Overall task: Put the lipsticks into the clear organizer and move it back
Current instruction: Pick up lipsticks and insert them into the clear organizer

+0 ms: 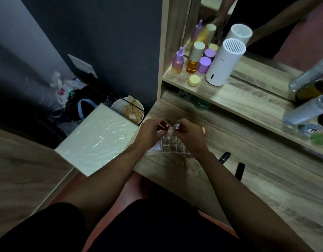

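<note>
The clear organizer (172,144), a grid of small square cells, stands on the wooden desk (266,188) near its left edge. My left hand (151,132) is shut on a dark red lipstick (166,126) just above the organizer's far left cells. My right hand (190,136) is shut on a silver-topped lipstick (177,126) above the far middle cells. Two black lipsticks (224,157) (239,170) lie on the desk to the right of my right forearm.
A shelf (229,95) above the desk holds purple and amber bottles (178,62), small jars and a white cylinder (223,62) before a mirror. Clear bottles (306,108) lie at the right. A white board (97,139) and a bowl (128,110) sit left of the desk.
</note>
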